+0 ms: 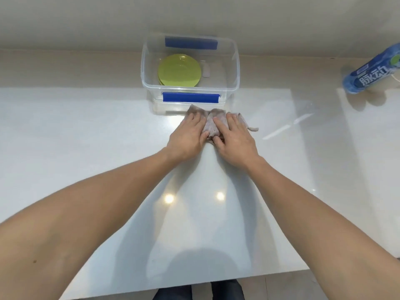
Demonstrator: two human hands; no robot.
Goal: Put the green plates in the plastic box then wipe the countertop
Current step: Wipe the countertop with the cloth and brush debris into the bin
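- My left hand lies flat, palm down, fingers spread on the left half of the cloth; it grips nothing, only presses the fabric onto the bench.
- My right hand does the same on the right half, fingers stretched forward and the thumb tucked in toward the other thumb, so the two hands sit just beside each other with a bunched ridge of cloth between them.
- I judge that I press with both palms instead of pinching so the cloth stays spread and drags evenly when pushed.
- The cloth is pale and knitted, crumpled in the middle, with a small tail sticking out past my right hand.
- Just beyond the cloth stands the clear plastic box with blue clips, its near wall close to the cloth's far edge; whether they touch I cannot tell.
- The green plates already lie stacked inside the box, toward its left side, so the first part of the job looks done and the wiping is the step in hand.
- A small pale object inside the box beside the plates is too unclear to name.
- Well off to the right a blue bottle stands near the wall, clear of my wiping path for now.
- The glossy bench shows lamp reflections near me; that stretch looks yet to be wiped.
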